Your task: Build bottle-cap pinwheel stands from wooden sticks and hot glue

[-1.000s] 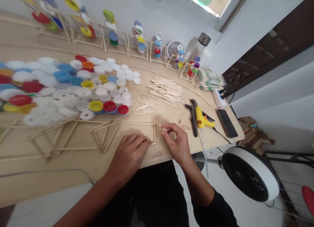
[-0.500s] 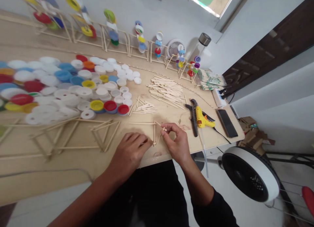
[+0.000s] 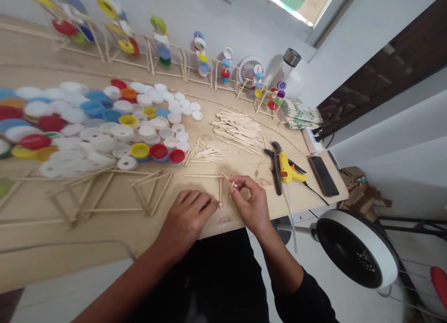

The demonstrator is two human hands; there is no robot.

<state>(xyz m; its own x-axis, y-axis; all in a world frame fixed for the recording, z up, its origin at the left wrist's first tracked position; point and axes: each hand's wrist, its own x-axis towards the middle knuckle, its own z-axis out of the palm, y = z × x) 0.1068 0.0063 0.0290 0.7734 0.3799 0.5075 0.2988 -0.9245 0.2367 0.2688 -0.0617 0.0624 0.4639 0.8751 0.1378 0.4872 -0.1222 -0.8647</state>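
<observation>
Between my hands on the wooden table sits a small frame of thin wooden sticks [image 3: 220, 188], with one long stick running off to the left. My right hand [image 3: 252, 202] pinches the frame's right corner between thumb and fingers. My left hand [image 3: 188, 218] is palm down with bent fingers, its thumb and fingertips closed at the frame's lower corner. That hand hides part of the frame. Short cut sticks [image 3: 207, 152] and a larger pile of sticks [image 3: 237, 127] lie just beyond.
Right of my hands lie a yellow glue gun [image 3: 289, 170], black-handled cutters [image 3: 276, 171] and a phone [image 3: 323, 175]. Bottle caps [image 3: 122, 132] cover the left. Triangular stick frames [image 3: 115, 192] lie nearer. Cap-and-stick models [image 3: 162, 48] line the back. A fan [image 3: 356, 248] stands right.
Both hands keep nearly the same place at the stick frame. The view has shifted very slightly, and the left hand's fingers look a little different.
</observation>
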